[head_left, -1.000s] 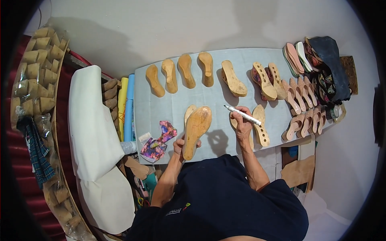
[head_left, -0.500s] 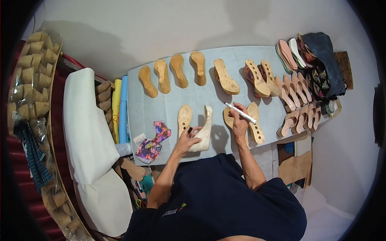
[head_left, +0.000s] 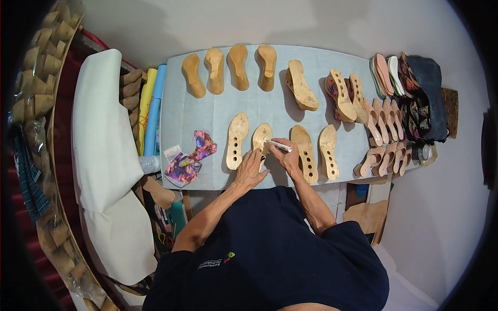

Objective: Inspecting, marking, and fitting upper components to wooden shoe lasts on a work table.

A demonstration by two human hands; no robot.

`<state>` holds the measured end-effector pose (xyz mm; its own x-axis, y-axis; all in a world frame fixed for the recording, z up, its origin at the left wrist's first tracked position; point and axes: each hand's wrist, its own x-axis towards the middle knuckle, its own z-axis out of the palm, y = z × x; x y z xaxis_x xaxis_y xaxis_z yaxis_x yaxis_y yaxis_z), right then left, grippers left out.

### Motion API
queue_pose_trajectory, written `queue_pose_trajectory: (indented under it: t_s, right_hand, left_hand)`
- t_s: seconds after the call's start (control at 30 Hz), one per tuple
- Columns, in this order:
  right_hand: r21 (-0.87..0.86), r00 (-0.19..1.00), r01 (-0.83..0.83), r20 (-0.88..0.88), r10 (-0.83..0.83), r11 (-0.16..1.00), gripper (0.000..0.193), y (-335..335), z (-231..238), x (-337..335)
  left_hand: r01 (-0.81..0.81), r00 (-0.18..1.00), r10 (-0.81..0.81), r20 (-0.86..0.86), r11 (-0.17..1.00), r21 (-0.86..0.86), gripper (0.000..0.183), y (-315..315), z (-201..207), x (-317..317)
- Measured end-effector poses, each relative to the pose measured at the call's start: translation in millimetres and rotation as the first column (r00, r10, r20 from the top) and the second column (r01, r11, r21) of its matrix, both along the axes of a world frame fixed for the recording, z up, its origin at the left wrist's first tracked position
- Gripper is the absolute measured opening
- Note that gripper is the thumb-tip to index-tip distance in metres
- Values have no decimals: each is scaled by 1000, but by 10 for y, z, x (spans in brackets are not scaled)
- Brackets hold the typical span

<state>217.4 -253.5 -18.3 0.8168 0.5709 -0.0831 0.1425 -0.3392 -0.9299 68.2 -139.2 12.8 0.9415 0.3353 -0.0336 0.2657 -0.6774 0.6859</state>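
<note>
The right hand (head_left: 287, 156) is closed around a slim white cylindrical marker (head_left: 281, 146). The marker's tip points left, at the right edge of a pale wooden shoe sole (head_left: 263, 132); tip contact cannot be confirmed. The left hand (head_left: 250, 172) is partly open, fingers spread over the sole's lower part, with a small black cap (head_left: 263, 158) held between them. The sole lies on the grey-blue covered counter (head_left: 210, 113), second from left in the front row. A pale wooden sole with round holes (head_left: 238, 141) lies just left of it. A purple-and-pink floral fabric piece (head_left: 183, 168) lies farther left, near the counter's front edge.
</note>
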Motion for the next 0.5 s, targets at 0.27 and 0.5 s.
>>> queue_pose_trajectory:
  t_s: [0.27,0.5]
  right_hand:
    - [-97,976,-92,187,109,991,28,83,-66,49]
    - [-144,952,-148,248,181,978,25,96,-66,94]
  left_hand:
    - [9,998,-9,57,1000,-7,45,4,-21,-94]
    - [6,998,-6,56,1000,-5,42,18,-38,-93]
